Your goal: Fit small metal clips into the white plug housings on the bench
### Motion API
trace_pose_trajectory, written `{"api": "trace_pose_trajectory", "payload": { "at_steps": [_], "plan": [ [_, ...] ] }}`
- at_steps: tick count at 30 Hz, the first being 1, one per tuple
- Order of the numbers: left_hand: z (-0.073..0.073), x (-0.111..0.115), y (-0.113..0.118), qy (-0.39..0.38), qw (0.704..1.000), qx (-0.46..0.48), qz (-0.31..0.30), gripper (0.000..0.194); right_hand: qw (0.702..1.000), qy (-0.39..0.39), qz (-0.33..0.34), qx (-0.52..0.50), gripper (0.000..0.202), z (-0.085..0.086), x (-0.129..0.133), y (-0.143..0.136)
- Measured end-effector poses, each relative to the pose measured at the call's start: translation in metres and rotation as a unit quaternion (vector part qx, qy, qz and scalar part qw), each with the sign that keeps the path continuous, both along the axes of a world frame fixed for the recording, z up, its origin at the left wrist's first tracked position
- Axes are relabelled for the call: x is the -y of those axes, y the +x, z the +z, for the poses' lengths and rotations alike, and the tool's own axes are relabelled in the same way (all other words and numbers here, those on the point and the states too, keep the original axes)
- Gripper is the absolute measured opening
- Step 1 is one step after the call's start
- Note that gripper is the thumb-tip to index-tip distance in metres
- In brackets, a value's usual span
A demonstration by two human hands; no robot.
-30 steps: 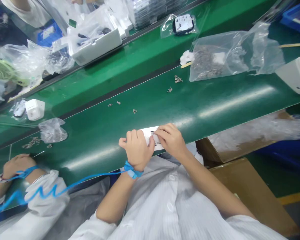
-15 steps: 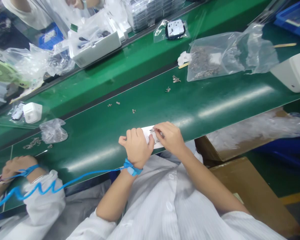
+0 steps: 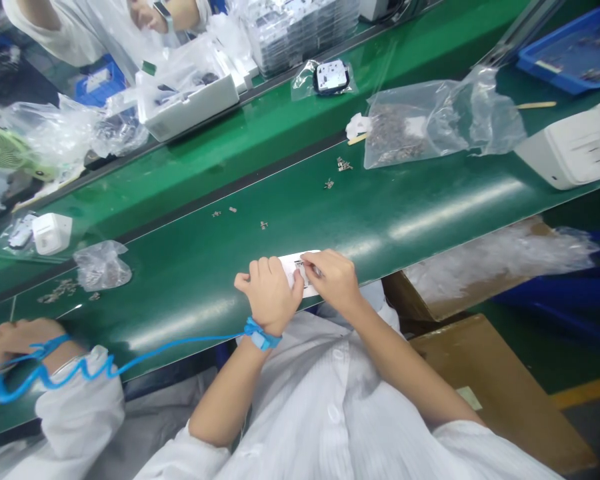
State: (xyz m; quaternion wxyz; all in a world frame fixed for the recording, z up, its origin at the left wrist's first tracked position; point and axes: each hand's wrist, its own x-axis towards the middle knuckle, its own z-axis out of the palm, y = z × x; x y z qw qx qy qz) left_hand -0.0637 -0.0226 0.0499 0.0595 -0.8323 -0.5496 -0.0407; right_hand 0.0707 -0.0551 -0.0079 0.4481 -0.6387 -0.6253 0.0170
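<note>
The green workbench (image 3: 190, 267) runs slantwise across the view, both ends cut off by the frame. Below its near edge at right, a brown cardboard box (image 3: 500, 393) lies partly behind the person's right arm. Farther up, a clear plastic bag (image 3: 400, 130) bulges with small metal parts, too crumpled and glossy to show them singly. Right of it, a white plastic housing (image 3: 580, 150) with slots is cropped by the frame, as is the blue tray (image 3: 570, 57) above. The left hand (image 3: 274, 292), a blue wrist strap (image 3: 263, 333) below it, grips the left end of a white piece (image 3: 291, 262), thumb laid on its face and most fingertips out of sight. The right hand (image 3: 333, 277) bends over the other end, thumb and forefinger nearly together; whether anything is pinched there I cannot tell. The piece sits at the bench's near edge, largely covered by both hands, its black markings too small to read. Past it lie tiny metal parts (image 3: 344, 164), their exact shape indistinct
</note>
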Motion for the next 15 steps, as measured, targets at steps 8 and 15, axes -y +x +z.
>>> {"api": "trace_pose_trajectory", "payload": {
  "at_steps": [8, 15],
  "plan": [
    [-0.0008, 0.0000, -0.0006, 0.001, 1.000, 0.006, -0.001, 0.027, 0.999, 0.029, 0.014, -0.036, 0.015, -0.0056, 0.0048, 0.0025],
    [-0.0012, 0.0002, -0.0007, 0.000, 1.000, 0.006, -0.002, 0.027, 0.999, 0.031, 0.008, -0.035, 0.012, -0.0066, 0.0040, 0.0002]
  ]
}}
